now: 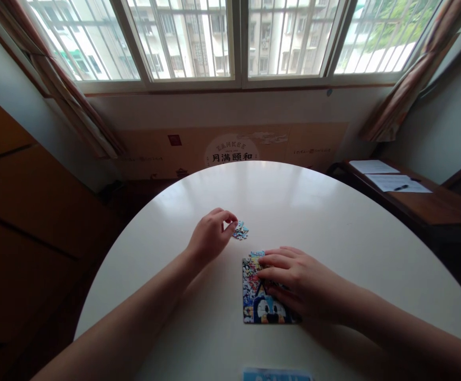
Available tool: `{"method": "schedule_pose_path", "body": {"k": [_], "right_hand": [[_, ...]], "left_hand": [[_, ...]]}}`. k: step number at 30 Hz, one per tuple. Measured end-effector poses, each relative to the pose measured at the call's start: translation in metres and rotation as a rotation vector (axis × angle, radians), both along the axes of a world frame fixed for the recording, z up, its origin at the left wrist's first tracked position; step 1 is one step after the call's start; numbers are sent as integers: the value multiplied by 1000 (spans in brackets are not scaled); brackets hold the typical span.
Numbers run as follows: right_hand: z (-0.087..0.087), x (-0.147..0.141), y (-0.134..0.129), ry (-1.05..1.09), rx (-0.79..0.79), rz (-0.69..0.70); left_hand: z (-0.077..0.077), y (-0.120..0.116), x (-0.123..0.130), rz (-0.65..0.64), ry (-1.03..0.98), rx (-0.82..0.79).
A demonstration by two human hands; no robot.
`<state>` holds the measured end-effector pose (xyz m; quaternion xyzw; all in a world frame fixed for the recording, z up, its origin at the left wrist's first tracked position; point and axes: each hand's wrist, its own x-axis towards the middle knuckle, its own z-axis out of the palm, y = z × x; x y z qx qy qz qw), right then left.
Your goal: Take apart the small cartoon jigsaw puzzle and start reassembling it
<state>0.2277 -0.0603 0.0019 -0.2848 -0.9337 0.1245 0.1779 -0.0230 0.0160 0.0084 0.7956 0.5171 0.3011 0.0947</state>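
Puzzle [260, 299] under right hand [294, 275]; loose pieces [241, 230] beside left hand [213, 233].

This looks like a room in a home: tied-back curtains [393, 108] flank barred windows [239, 42], apartment blocks [199, 47] stand outside, and a round white worktop [183, 227] sits nearby.

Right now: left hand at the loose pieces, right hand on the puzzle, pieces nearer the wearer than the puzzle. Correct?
Wrong on distance: the head view shows the loose pieces farther from the wearer than the puzzle. The left hand is at the pieces, the right hand on the puzzle.
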Motion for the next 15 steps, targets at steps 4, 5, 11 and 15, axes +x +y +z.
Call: {"method": "schedule_pose_path", "body": {"k": [4, 5, 11, 15], "right_hand": [[1, -1, 1, -12, 14, 6], [1, -2, 1, -13, 16, 9], [2, -2, -1, -28, 25, -14], [1, -2, -1, -39, 32, -19]], "left_hand": [[8, -23, 15, -172, 188, -90], [9, -28, 18, -197, 228, -110], [10, -35, 24, -199, 340, -159], [11, -36, 25, -191, 388, -181]]}}
